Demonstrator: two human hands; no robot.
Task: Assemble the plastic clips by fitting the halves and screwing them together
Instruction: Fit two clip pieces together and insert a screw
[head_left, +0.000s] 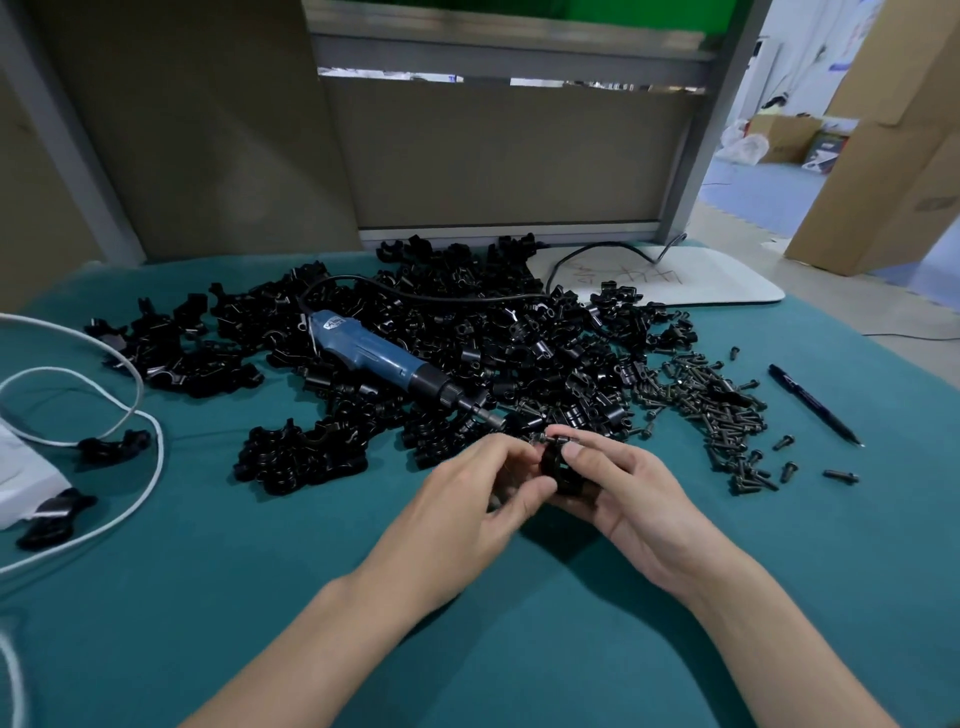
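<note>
A view looked down from head height at a table covered in teal cloth (467, 649). Two bare forearms reached in from the bottom edge and met just below the centre of the frame. There, the left hand (467, 488) and right hand (628, 483) together held one black plastic clip (558, 467) just above the cloth. The left hand's fingers were curled, with thumb and fingertips pinching the clip's left side. The right hand grasped it from the right, its thumb pressed on the front and its fingers curled behind. A small shiny part at the clip's top edge was too small to make out.

Behind the hands, across the middle of the frame, lay a wide heap of loose black clip halves (519, 332). A blue electric screwdriver (374, 353) rested on the heap, its tip pointing towards the hands and its black cord (441, 297) running off to the upper right. To the right of the heap sat a scatter of dark screws (717, 410), and beyond it, near the right edge, a black pen (810, 402). A white cable (137, 410) looped at the left edge. A white board (727, 280) lay at the table's far right corner.
</note>
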